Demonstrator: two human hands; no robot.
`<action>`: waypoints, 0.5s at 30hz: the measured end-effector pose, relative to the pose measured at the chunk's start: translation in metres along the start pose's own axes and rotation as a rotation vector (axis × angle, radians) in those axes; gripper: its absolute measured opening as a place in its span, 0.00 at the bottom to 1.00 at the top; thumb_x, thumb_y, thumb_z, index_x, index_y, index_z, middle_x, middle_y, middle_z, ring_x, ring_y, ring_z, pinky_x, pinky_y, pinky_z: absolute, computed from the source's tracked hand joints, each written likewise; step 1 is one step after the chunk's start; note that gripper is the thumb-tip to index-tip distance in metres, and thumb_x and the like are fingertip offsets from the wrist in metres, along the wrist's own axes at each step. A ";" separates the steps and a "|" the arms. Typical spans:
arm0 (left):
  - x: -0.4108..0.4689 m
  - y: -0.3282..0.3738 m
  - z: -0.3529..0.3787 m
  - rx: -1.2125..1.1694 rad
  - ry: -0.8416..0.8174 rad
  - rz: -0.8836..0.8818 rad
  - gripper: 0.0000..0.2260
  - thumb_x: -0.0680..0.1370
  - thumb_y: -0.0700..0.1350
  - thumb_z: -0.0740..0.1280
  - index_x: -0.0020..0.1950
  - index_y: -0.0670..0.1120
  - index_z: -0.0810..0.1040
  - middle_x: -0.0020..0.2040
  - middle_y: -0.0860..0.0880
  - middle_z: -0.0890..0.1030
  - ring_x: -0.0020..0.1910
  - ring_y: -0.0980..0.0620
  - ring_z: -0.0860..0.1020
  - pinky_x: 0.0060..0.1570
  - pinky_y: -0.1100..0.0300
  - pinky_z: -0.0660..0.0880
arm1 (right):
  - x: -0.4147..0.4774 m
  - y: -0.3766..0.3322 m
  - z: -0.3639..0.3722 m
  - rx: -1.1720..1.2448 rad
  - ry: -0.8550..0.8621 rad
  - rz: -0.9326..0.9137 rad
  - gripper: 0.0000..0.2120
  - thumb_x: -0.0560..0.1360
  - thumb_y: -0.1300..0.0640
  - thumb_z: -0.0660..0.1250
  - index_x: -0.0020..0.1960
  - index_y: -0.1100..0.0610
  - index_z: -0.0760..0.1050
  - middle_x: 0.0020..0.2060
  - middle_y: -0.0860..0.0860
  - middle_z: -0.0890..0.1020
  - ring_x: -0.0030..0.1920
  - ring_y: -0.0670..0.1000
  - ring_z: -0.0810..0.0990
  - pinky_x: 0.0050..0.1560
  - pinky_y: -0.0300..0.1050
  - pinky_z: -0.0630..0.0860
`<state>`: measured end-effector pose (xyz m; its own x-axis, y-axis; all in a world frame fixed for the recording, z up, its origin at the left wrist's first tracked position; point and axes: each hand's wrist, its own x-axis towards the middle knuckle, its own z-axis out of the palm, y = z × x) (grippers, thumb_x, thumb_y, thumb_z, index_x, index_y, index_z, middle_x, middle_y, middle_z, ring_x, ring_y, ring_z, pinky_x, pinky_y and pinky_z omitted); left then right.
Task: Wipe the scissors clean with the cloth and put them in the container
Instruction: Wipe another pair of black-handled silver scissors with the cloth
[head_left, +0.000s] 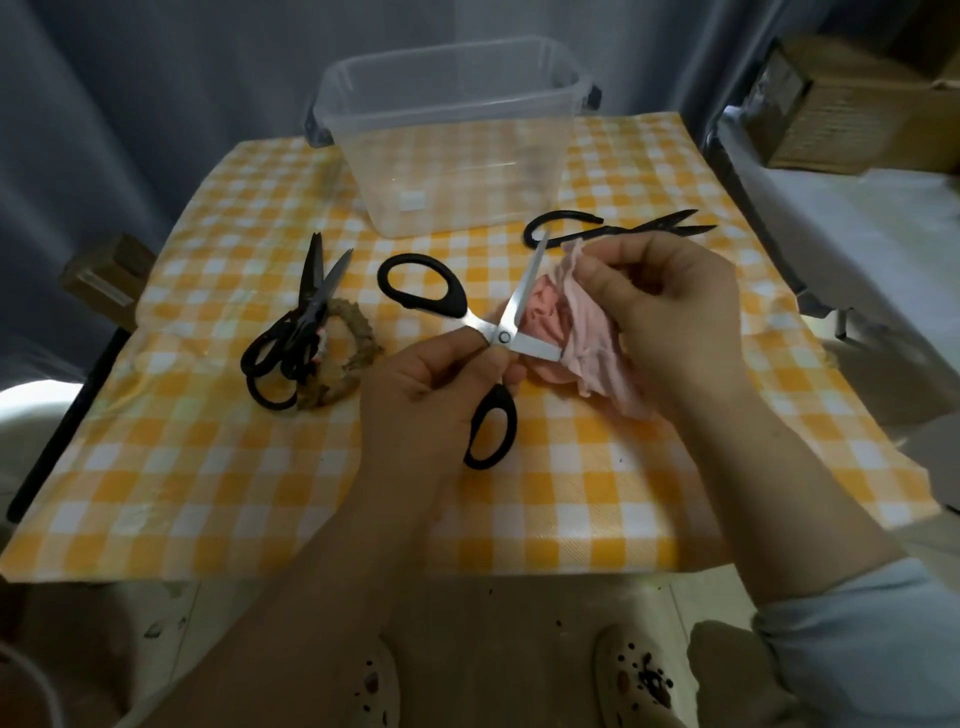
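We hold the scissors (503, 336) up over the table with our left hand (431, 384). Its fingers are curled and pinch the metal right by the little screw in the middle. The scissors are wide open, like an X. One blade points up toward the box (467, 171). The other blade points to the right, and its tip goes into the cloth (587, 338).

Our right hand (670, 296) grips the cloth, with its fingers curled round it. The cloth is just to the right of the screw and touches that blade. So our right hand is the one nearer the blade. We think the next rub should go along the blade, from the screw out to the tip. The edge looks sharp, so the cloth should stay between it and our fingers.

The blades are shiny, flat metal. The handles are black loops, smooth and round. The cloth is pink, soft and all bunched up. The box is clear plastic with nothing in it, and it stands at the far side of the table, straight past the scissors. The tablecloth (208, 467) has yellow and white squares.
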<state>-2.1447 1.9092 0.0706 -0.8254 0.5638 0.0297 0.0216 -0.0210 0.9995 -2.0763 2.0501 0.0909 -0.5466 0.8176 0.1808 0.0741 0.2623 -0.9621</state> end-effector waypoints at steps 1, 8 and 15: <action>0.001 0.001 -0.001 -0.012 0.000 -0.007 0.06 0.76 0.38 0.67 0.46 0.46 0.83 0.37 0.49 0.84 0.40 0.55 0.82 0.45 0.62 0.79 | 0.000 -0.003 -0.004 0.077 -0.038 0.054 0.01 0.74 0.59 0.70 0.45 0.55 0.80 0.40 0.48 0.84 0.43 0.47 0.83 0.41 0.43 0.82; 0.005 -0.002 -0.004 -0.054 0.022 -0.022 0.07 0.76 0.39 0.67 0.50 0.45 0.83 0.42 0.47 0.84 0.43 0.51 0.82 0.50 0.57 0.79 | -0.003 -0.012 -0.012 0.309 -0.466 0.238 0.09 0.74 0.65 0.65 0.51 0.60 0.81 0.42 0.58 0.85 0.40 0.58 0.84 0.40 0.54 0.83; 0.004 -0.004 -0.004 -0.060 0.012 -0.020 0.07 0.75 0.39 0.68 0.48 0.48 0.84 0.45 0.47 0.85 0.46 0.48 0.82 0.49 0.55 0.80 | -0.009 -0.003 -0.004 0.124 -0.502 0.069 0.12 0.68 0.65 0.72 0.51 0.57 0.81 0.44 0.53 0.86 0.42 0.52 0.85 0.43 0.49 0.83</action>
<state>-2.1506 1.9088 0.0664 -0.8321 0.5546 0.0093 -0.0287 -0.0597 0.9978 -2.0686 2.0439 0.0934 -0.8790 0.4762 0.0257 0.0409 0.1289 -0.9908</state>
